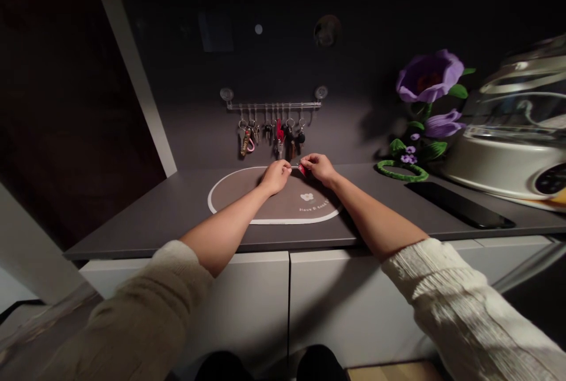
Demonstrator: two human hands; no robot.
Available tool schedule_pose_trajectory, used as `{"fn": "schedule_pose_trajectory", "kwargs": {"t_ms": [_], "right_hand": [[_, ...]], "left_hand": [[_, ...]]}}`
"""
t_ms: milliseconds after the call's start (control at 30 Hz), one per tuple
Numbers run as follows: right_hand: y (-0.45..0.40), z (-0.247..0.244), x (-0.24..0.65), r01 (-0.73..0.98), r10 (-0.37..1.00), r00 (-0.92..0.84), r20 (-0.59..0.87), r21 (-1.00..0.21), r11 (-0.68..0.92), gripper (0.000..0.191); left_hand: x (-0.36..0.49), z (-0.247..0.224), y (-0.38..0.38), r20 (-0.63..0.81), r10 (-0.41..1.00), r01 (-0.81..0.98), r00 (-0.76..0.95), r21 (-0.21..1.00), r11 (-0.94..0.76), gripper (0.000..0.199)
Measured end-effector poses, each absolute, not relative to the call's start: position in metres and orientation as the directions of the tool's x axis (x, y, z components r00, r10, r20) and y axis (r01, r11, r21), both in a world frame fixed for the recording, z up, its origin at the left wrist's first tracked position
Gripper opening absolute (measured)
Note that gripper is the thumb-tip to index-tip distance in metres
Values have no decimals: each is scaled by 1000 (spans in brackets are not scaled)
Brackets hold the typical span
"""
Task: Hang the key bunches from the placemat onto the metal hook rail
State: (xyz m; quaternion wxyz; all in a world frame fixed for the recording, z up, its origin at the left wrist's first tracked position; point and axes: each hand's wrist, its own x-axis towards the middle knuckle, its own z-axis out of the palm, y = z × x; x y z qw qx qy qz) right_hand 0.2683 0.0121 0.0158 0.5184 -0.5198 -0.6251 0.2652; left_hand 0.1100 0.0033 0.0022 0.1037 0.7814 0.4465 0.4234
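Above the oval mat (247,204), the left hand (275,176) and right hand (319,167) pinch a small red-tagged key (301,168) between them, below the key rack (273,106).

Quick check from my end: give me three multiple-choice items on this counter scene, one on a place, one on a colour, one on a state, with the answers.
1. Where do the keys hang?
A. On the wall rail
B. On the cabinet door
C. On the flower

2. What colour is the big flower?
A. Yellow
B. Purple
C. White

3. How are the left hand and right hand?
A. Flat on the mat
B. Far apart
C. Close together, pinching a small red item

Answers: 1 A, the rail carries them; 2 B, purple petals; 3 C, fingertips nearly meet above the mat.
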Motion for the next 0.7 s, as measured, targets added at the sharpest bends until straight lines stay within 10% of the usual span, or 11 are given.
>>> {"fn": "schedule_pose_trajectory", "kwargs": {"t_ms": [700], "right_hand": [[0, 39, 269, -161, 914, 68, 399, -900, 405, 28]], "left_hand": [[113, 3, 1, 595, 769, 559, 232, 565, -606, 17]]}}
